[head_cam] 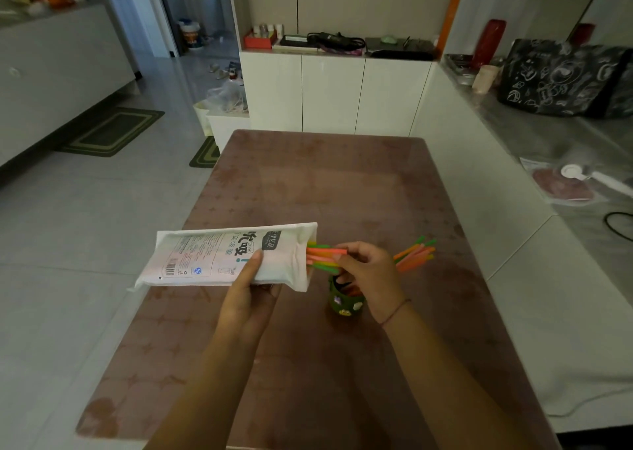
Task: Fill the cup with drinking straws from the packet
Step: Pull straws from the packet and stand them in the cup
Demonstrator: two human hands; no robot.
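Note:
My left hand (248,287) holds the white straw packet (219,256) level above the table, thumb on its printed face, with the open end pointing right. Orange, green and yellow straws (325,252) stick out of that open end. My right hand (371,271) pinches these straws at the packet's mouth. Below my right hand stands a small dark green cup (344,300) with small decorations on its side. Several orange and green straws (416,252) lean out of the cup to the right, behind my right hand. The cup's rim is partly hidden by my fingers.
The brown patterned table (308,182) runs away from me. White cabinets (335,93) with clutter on top stand beyond its far end. A grey counter (548,134) on the right carries a black printed bag (565,76) and a red bottle (488,42).

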